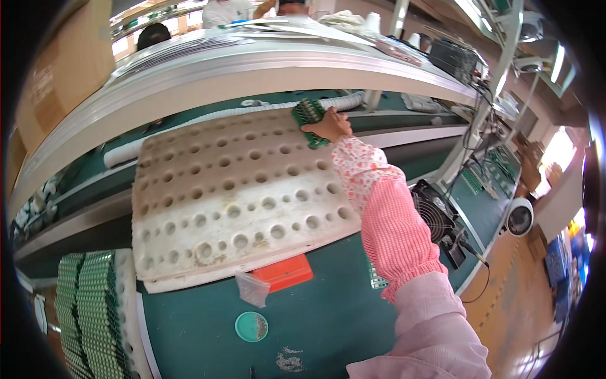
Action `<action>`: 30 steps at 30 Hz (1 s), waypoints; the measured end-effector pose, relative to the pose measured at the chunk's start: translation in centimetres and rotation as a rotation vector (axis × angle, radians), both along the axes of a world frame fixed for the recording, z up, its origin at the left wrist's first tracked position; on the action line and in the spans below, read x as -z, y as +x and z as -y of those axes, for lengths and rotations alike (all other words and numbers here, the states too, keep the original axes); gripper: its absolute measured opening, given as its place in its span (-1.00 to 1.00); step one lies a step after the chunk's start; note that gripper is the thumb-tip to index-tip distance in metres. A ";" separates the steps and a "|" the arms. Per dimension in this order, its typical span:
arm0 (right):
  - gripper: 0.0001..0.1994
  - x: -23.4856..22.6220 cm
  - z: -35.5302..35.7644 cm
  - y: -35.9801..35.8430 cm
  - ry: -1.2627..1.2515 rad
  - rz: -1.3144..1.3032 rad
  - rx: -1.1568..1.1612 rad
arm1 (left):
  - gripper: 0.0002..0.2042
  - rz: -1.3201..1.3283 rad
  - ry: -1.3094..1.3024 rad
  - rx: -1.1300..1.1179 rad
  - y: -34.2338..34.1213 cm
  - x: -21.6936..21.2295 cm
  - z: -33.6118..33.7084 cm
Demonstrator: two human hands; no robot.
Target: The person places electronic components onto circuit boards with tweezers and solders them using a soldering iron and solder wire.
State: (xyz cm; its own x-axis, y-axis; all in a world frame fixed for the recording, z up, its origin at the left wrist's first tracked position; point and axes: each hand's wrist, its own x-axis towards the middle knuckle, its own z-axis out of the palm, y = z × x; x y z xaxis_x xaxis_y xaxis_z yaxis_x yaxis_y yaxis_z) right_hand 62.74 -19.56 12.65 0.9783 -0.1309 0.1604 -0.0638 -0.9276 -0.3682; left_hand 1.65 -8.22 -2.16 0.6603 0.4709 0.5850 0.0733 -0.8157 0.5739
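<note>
My right hand (329, 126) reaches out to the far right corner of a white foam board (252, 218) with rows of round holes. Its thumb and fingers close around a green circuit board (309, 112) dotted with small light parts; whether it is one board or a small stack I cannot tell. The circuit board stands at the foam's corner, and its lower edge shows below the hand. A pink patterned sleeve cover (398, 221) wraps my right forearm. My left hand is out of the picture.
At the left, green circuit boards (98, 309) stand in rows on another foam piece. Near the foam lie an orange tray (284, 273), a clear plastic bag (252, 289) and a teal dish (251, 326) of tiny parts. A black fan (432, 211) stands right; a shelf (271, 72) overhangs the bench.
</note>
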 end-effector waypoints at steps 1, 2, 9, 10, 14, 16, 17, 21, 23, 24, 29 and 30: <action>0.31 -0.3 0.3 -0.4 0.008 -0.033 -0.024 | -0.75 0.002 0.000 0.027 -0.2 0.4 -0.1; 0.30 -0.6 0.3 -0.8 0.018 -0.066 -0.049 | -0.75 0.021 0.003 -0.008 -0.3 0.7 0.1; 0.27 0.1 -2.3 -1.5 0.071 -0.065 -0.030 | -0.72 0.052 0.069 0.072 -0.8 3.0 -1.3; 0.27 -0.2 -1.9 -1.6 0.076 -0.059 -0.019 | -0.72 0.081 -0.003 0.071 -0.9 3.6 -1.2; 0.31 -0.7 -1.0 -1.8 0.096 -0.099 -0.110 | -0.73 0.087 -0.075 0.077 -0.4 2.4 -0.6; 0.32 -0.6 -1.0 -2.6 0.177 -0.056 -0.205 | -0.74 0.076 -0.080 0.031 -0.4 1.8 -0.2; 0.32 -0.4 -1.3 -3.1 0.181 -0.055 -0.212 | -0.75 0.063 -0.089 -0.013 -0.3 1.5 0.0; 0.06 0.9 1.0 -2.1 0.297 0.010 -0.137 | -0.75 0.070 -0.055 -0.021 0.5 -0.3 0.9; 0.01 1.4 3.0 -2.0 0.706 -0.202 -0.168 | -0.76 0.006 -0.051 0.014 0.5 -0.9 1.2; -0.21 1.0 1.7 -3.8 0.800 -0.201 -0.189 | -0.76 -0.003 -0.043 -0.013 0.4 -0.6 0.6; -0.41 -5.1 5.3 -12.7 0.952 -0.386 -0.496 | -0.75 -0.008 -0.026 0.052 -0.8 0.5 0.0; -0.36 -6.7 6.9 -15.7 0.954 -0.319 -0.561 | -0.75 -0.017 -0.035 0.051 -0.9 0.0 0.2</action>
State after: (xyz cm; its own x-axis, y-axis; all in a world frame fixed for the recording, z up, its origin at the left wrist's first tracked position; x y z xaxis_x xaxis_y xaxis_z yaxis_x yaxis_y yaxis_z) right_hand 47.05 -26.49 19.39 0.9158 0.4001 -0.0349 0.0533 -0.2072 -0.9768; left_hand 0.79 -8.44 -2.13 0.6938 0.4564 0.5570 0.0420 -0.7978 0.6014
